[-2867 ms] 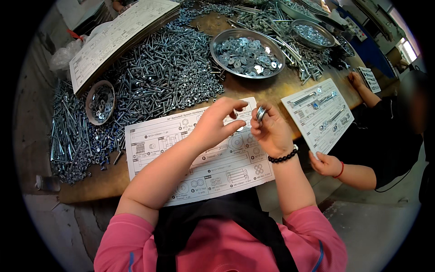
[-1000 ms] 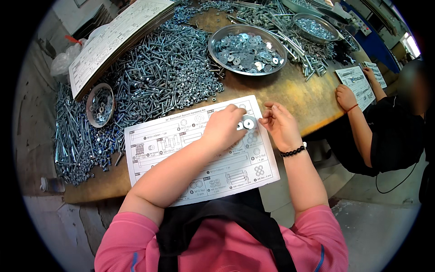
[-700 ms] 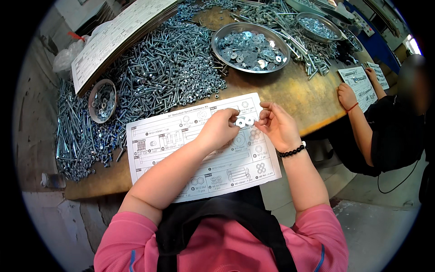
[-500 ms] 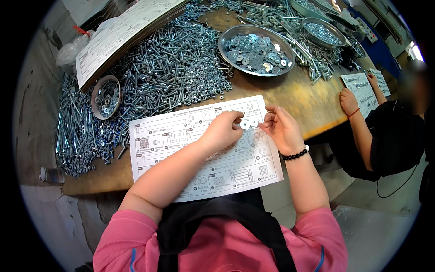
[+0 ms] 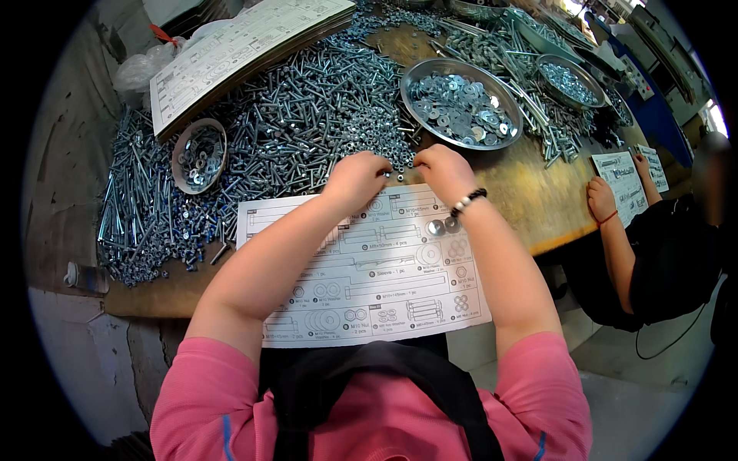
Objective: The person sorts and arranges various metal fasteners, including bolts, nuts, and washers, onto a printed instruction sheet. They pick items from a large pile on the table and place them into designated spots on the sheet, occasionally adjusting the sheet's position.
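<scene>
A printed sheet [image 5: 361, 269] with line drawings of hardware lies at the table's front edge, under my forearms. Two washers [image 5: 436, 228] rest on it, beside my right wrist. At the near edge of a pile of nuts [image 5: 374, 137], just beyond the sheet, both my hands are bent inward. My left hand [image 5: 356, 181] is closed, its fingertips among the nuts. Facing it, my right hand [image 5: 446, 174] is also closed, fingers curled down at the pile's edge. What either hand pinches is hidden. A few loose nuts [image 5: 400, 177] lie between the hands.
Bolts [image 5: 284, 123] cover the table's far left. A metal bowl of washers [image 5: 513, 137] stands beyond my right hand, a smaller bowl [image 5: 177, 170] at left. A stack of printed sheets [image 5: 246, 54] lies atop the bolts. At right a co-worker's hand [image 5: 602, 201] touches another sheet.
My hands have moved forward from above the sheet to the nut pile. The washers that were between my hands now lie on the sheet. The view has shifted slightly.
</scene>
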`<state>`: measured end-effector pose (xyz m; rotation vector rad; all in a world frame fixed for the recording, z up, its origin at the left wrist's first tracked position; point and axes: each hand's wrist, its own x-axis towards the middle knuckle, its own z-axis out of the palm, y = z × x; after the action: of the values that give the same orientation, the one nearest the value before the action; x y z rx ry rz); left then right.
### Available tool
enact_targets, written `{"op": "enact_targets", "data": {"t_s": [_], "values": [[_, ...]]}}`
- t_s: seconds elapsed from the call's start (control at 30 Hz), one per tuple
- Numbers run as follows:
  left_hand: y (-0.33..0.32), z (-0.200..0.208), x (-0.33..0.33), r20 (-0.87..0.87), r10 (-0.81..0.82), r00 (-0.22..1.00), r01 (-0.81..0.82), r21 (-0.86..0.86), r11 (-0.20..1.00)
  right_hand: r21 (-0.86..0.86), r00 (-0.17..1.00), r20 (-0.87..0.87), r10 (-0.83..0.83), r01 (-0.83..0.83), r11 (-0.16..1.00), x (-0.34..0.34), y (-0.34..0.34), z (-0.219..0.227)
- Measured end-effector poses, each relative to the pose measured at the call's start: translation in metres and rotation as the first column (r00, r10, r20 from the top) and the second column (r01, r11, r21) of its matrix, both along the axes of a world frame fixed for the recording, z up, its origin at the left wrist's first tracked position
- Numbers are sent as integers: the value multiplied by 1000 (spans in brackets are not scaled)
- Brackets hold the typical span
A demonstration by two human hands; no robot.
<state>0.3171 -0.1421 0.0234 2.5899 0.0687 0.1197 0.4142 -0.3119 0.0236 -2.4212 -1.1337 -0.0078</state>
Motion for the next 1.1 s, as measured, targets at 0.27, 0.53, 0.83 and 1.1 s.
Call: {"op": "enact_targets", "data": {"t_s": [0.27,0.53,0.83,1.1], "values": [[-30,-12,38,-194,57,979,-5,262,965,-166,976,61,208,-195,966,32,13,-19],[-29,-12,52,-211,-140,967,200,294,935,-195,978,23,209,-201,960,43,1,-21],[-27,-21,51,5,-8,1000,7,156,988,-149,998,23,66,-62,987,39,2,-25],[-32,-14,46,-148,-23,989,65,285,956,133,993,-109,48,-34,991,-10,-44,23]]}}
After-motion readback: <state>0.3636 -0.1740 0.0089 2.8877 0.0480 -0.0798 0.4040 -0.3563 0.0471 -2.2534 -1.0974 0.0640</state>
